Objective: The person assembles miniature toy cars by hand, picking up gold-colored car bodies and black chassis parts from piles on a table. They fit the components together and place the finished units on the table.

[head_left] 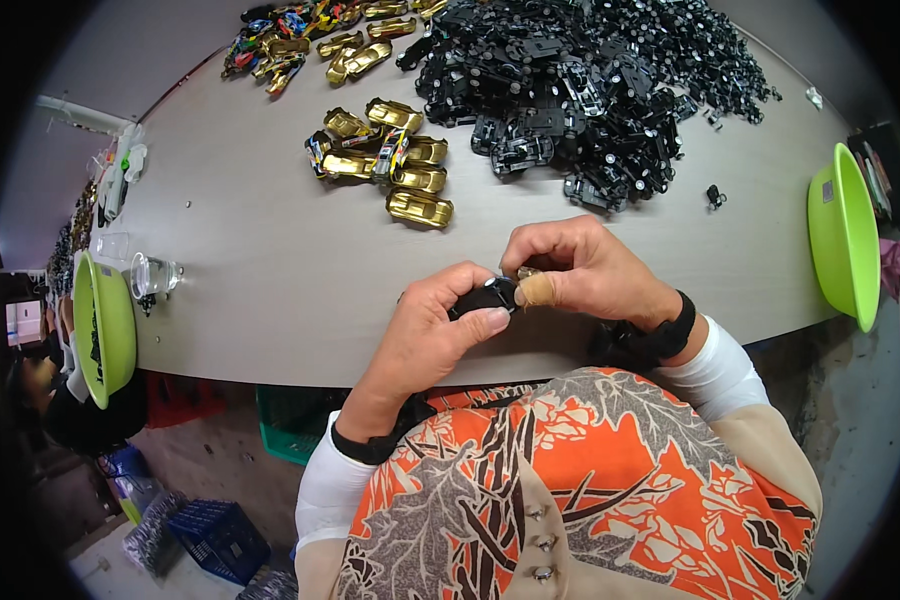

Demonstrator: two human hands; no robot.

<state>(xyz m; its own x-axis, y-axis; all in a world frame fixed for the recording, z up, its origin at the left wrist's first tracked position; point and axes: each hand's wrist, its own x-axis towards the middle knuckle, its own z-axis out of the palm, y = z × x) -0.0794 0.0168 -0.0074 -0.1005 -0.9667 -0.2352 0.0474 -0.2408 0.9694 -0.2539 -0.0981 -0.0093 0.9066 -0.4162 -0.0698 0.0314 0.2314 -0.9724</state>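
Observation:
My left hand (432, 318) is closed around a black toy car chassis (483, 297) close to the table's front edge. A pale wheel shows on it. My right hand (598, 268) pinches at the chassis's right end, with a tan wrap (538, 290) on the thumb. A small shiny piece (528, 271) shows between the right fingers; its kind is not clear. Beyond my hands lies a small group of gold toy car bodies (419, 208). To its right rises a big heap of black toy car chassis (560, 120).
More gold and multicoloured car bodies (365, 60) lie at the far left. A green basin (118, 325) and a clear cup (153, 272) are on the left; another green basin (840, 240) stands at the right edge. One loose black part (715, 197) lies right of the heap.

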